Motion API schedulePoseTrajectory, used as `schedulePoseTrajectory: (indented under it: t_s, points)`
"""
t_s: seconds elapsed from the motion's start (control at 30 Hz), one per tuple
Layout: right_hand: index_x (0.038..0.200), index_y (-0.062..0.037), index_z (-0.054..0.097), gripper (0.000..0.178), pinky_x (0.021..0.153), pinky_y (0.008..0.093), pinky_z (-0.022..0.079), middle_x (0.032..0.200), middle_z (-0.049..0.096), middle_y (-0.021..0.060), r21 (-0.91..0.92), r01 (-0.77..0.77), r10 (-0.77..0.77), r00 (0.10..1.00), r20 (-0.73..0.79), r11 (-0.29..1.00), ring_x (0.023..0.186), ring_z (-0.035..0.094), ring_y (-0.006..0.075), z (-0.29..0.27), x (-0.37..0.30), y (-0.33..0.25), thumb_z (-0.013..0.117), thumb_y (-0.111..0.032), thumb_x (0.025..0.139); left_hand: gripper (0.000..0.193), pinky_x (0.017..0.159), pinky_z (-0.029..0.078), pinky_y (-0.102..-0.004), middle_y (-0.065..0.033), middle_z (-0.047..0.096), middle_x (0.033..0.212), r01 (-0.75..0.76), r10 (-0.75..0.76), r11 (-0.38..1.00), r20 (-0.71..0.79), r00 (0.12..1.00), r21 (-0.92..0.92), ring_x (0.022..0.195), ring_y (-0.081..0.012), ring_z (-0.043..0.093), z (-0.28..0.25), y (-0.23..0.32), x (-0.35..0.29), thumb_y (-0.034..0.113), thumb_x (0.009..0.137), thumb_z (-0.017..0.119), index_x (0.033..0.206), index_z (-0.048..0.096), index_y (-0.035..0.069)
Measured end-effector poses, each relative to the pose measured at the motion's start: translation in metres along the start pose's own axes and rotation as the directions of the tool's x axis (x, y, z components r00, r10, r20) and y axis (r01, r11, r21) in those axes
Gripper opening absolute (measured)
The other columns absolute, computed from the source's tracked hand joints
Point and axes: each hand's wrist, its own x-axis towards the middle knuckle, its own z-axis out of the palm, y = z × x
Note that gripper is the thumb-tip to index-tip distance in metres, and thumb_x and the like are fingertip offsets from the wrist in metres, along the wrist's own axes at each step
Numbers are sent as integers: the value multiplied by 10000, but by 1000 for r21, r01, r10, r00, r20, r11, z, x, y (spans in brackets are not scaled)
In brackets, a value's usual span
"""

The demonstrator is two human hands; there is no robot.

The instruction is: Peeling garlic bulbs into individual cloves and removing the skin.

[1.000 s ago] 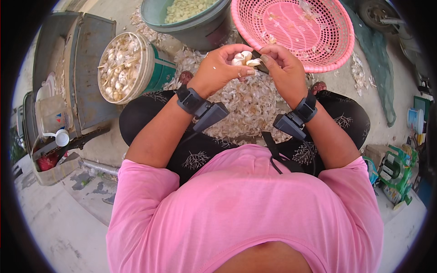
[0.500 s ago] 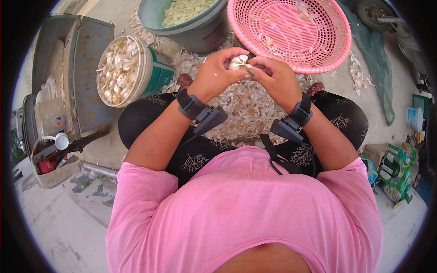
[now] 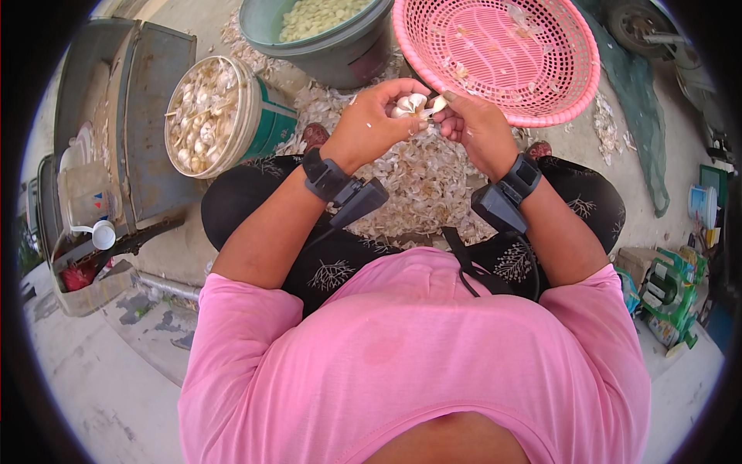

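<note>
My left hand (image 3: pixel 369 122) is closed around a white garlic bulb (image 3: pixel 411 106), whose cloves are spread apart. Close to its right side, my right hand (image 3: pixel 484 133) pinches a pale garlic clove (image 3: pixel 438 104) between thumb and finger. The clove stands out from the bulb; whether the two still touch I cannot tell. Both hands are above a heap of dry garlic skins (image 3: pixel 417 185) between my knees. Left of my left hand, a tilted white bucket with a green band (image 3: pixel 272 124) is full of whole garlic bulbs (image 3: pixel 202 116).
Beyond my hands stand a grey tub (image 3: pixel 325 60) of peeled cloves in liquid and a pink plastic basket (image 3: pixel 421 58) with scraps of skin. A rusty metal cart (image 3: pixel 158 116) is at left. Green netting (image 3: pixel 641 139) and a wheel (image 3: pixel 634 27) are at right.
My right hand has drawn slightly right, from gripping the bulb to holding a clove beside it. The bulb in my left hand has opened up more.
</note>
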Motion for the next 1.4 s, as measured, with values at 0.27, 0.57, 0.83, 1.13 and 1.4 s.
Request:
schedulePoseTrajectory:
  t_s: [0.27, 0.57, 0.83, 1.13, 1.4]
  points:
    - [915, -28, 584, 233, 529, 174, 364, 736, 573, -6, -10, 76, -76, 997, 1, 997, 572, 462, 38, 1, 1, -1, 476, -232, 885, 217, 568, 402, -186, 11, 542, 759, 75, -77, 919, -12, 997, 387, 650, -36, 481, -6, -3, 0, 130, 741, 633, 913, 537, 40]
    - [904, -20, 591, 203, 527, 171, 372, 751, 584, 4, -75, 93, -76, 976, 207, 993, 591, 487, 46, 1, 0, 1, 509, -201, 868, 249, 600, 423, -199, 7, 590, 745, -41, 85, 886, -75, 994, 461, 672, -47, 511, 0, 8, -3, 115, 740, 639, 968, 604, 19]
    - [941, -22, 596, 199, 522, 163, 376, 786, 597, 9, 42, 32, -37, 991, 125, 999, 595, 494, 45, 5, -2, -4, 548, -191, 848, 207, 623, 465, -234, -47, 639, 740, -73, 151, 940, -214, 965, 332, 682, -87, 585, 1, 3, -3, 152, 714, 628, 891, 640, 46]
    - [915, -15, 606, 174, 537, 189, 422, 738, 587, -6, -407, 249, -226, 969, 103, 879, 583, 494, 44, 9, -5, 3, 574, -157, 819, 182, 650, 467, -265, -76, 645, 768, -80, 239, 730, -145, 960, 679, 698, -171, 617, 2, 5, -6, 168, 712, 640, 853, 648, 53]
    - [889, -1, 603, 148, 525, 205, 436, 704, 591, 5, -475, 282, -262, 959, 110, 834, 568, 518, 50, 10, -6, 10, 558, -114, 804, 171, 641, 472, -300, -83, 640, 758, -70, 243, 680, -134, 961, 730, 701, -226, 614, 2, 3, -5, 181, 695, 637, 823, 650, 68]
